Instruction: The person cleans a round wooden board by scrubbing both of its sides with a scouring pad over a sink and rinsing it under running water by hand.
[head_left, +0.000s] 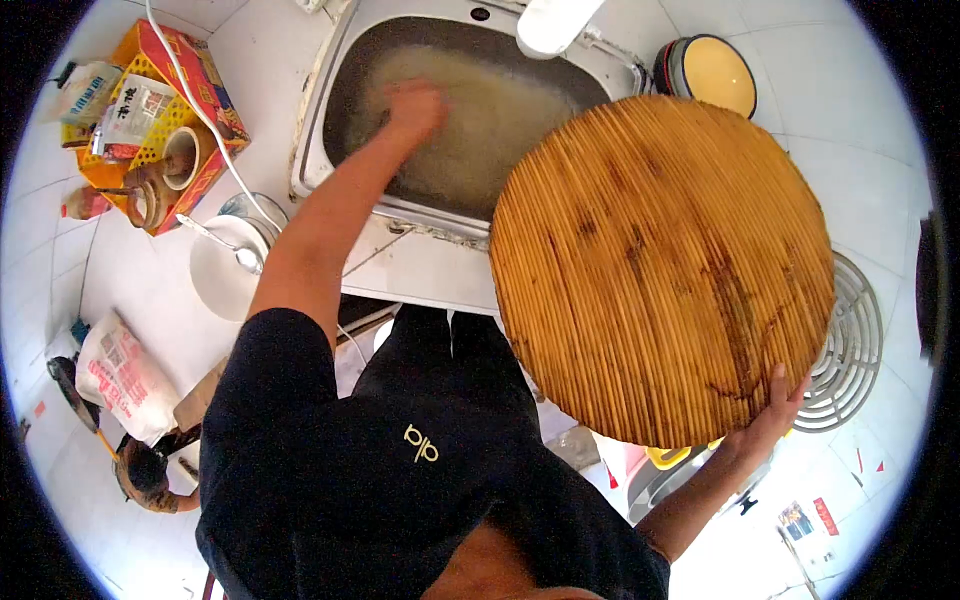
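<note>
A large round wooden board (pixel 660 270) with ridged grain and dark stains is held tilted over the right edge of the sink. My right hand (pixel 772 412) grips its lower right rim, with the thumb on the face and the other fingers partly hidden. Cloudy water fills the sink (pixel 478 120). My left hand (pixel 415 108) is partly in that water at the left; its fingers are blurred and hidden, so what it holds, if anything, does not show.
At the left are a red box (pixel 228 125) of jars and packets, a white bowl (pixel 215 275) with a spoon and a white bag (pixel 125 380). A white faucet (pixel 552 25), a yellow-faced round lid (pixel 718 75) and a round metal rack (pixel 860 330) surround the board.
</note>
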